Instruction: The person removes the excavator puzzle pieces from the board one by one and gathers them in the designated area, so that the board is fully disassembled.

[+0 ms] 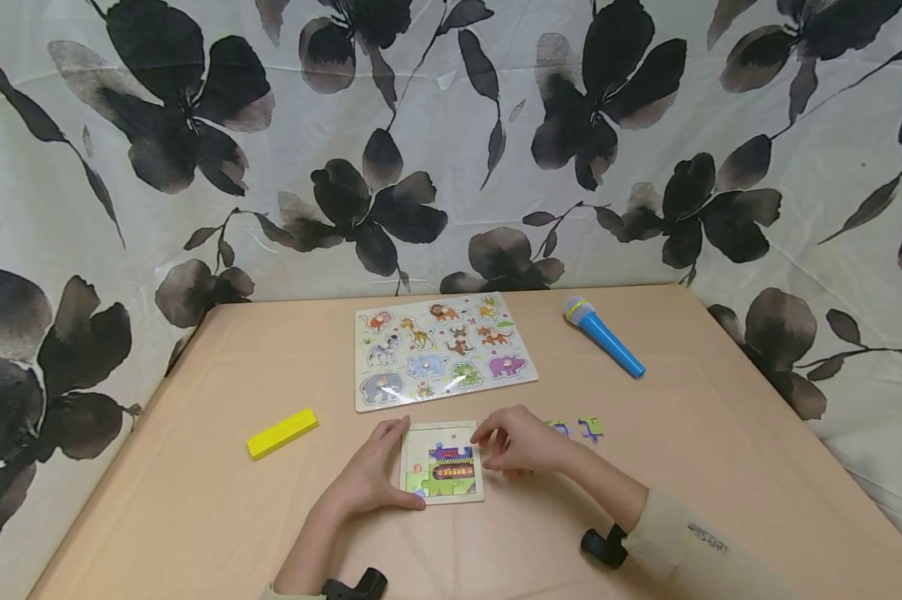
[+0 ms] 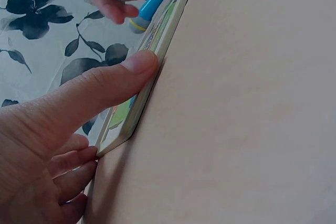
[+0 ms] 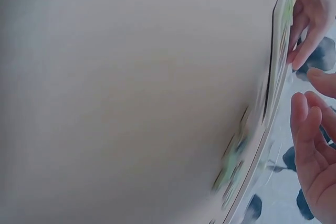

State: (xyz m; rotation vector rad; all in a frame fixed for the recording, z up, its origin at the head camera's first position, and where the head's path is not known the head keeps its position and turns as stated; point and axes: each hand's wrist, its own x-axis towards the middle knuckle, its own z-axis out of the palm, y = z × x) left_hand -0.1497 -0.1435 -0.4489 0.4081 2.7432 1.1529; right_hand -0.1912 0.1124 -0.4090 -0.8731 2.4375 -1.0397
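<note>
A small square puzzle board (image 1: 442, 427) lies on the table, partly filled with pieces showing a purple and orange vehicle over green. My left hand (image 1: 372, 475) grips its left side, the thumb (image 2: 140, 62) on the near edge and the fingers at the far side. Just right of the board hovers my right hand (image 1: 524, 442), fingers bent and parted from the thumb; the right wrist view shows nothing between them. Loose puzzle pieces (image 1: 590, 428) lie beyond the right wrist, some partly hidden by that hand.
Behind the small board is a larger animal puzzle board (image 1: 439, 390). A blue toy microphone (image 1: 608, 340) lies at the back right, and a yellow block (image 1: 282, 433) at the left. A floral cloth (image 1: 451, 150) hangs behind the table (image 1: 218, 508).
</note>
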